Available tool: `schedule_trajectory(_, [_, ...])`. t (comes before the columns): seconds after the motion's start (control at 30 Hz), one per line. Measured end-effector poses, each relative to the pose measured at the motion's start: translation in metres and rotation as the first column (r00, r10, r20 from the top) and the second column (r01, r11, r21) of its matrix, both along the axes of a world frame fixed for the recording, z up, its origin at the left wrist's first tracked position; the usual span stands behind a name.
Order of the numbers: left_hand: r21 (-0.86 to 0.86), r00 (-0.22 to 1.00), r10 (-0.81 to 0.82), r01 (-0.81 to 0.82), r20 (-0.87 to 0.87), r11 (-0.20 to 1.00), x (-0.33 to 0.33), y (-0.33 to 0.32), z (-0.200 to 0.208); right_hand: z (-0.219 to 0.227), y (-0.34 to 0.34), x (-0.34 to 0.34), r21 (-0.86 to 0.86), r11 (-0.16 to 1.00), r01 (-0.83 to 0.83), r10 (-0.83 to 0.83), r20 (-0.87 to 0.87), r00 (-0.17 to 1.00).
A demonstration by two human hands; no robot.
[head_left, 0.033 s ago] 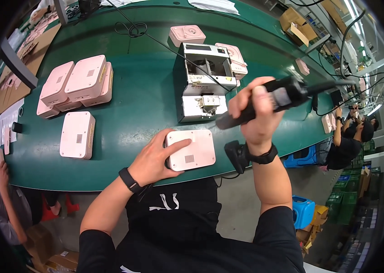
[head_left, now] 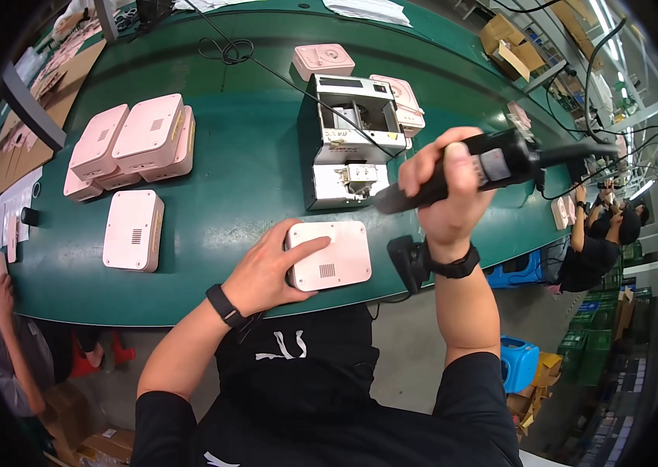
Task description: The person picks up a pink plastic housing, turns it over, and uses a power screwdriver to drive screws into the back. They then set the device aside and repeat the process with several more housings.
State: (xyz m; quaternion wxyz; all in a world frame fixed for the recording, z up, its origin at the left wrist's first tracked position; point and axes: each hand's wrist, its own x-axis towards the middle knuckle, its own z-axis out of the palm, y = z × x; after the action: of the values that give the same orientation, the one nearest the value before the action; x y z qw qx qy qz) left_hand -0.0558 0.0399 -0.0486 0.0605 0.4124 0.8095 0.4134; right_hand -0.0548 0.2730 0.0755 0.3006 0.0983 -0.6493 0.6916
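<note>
We note the pale pink housing (head_left: 337, 261) near the front edge of the green bench (head_left: 208, 257), vent side up. Left hand (head_left: 263, 268): thumb and index finger spread wide over its left end, as in the earlier frame. Right hand (head_left: 456, 187): fingers wrapped around a black electric screwdriver (head_left: 492, 162), raised and now slightly further right. Behind the housing, the screw feeder (head_left: 351, 149) shows a pale inner part, previously dark.

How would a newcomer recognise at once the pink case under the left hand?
On the green table, find the black-and-silver machine. Between it and the near table edge lies a pale pink case with a slotted grille; unlike the other pink cases, it has the left hand on it.
</note>
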Motion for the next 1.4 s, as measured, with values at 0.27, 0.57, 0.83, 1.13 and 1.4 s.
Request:
schedule_trajectory(0.27, [0.002,1.000,-0.012,0.012,0.012,1.000,-0.008,0.024,0.001,0.003,0.004,-0.031,0.024,0.999,0.039,-0.040,0.051,0.998])
schedule_trajectory(0.57, [0.005,1.000,0.008,-0.008,-0.007,1.000,-0.008,0.024,-0.002,-0.005,-0.006,-0.008,-0.040,0.997,-0.065,0.068,0.061,0.996])
schedule_trajectory(0.83, [0.021,1.000,0.005,-0.006,0.009,1.000,-0.009,0.024,-0.003,-0.028,-0.006,-0.014,-0.063,0.997,-0.055,0.061,0.108,0.992])
schedule_trajectory(1.13, [0.034,1.000,0.002,-0.003,0.008,0.999,-0.011,0.025,-0.006,-0.031,-0.006,-0.013,-0.085,0.992,-0.098,0.108,0.122,0.987])
schedule_trajectory(1.4, [0.003,1.000,-0.010,0.010,-0.011,1.000,-0.009,0.032,-0.004,0.001,0.000,-0.012,-0.105,0.993,-0.052,0.056,0.035,0.998])
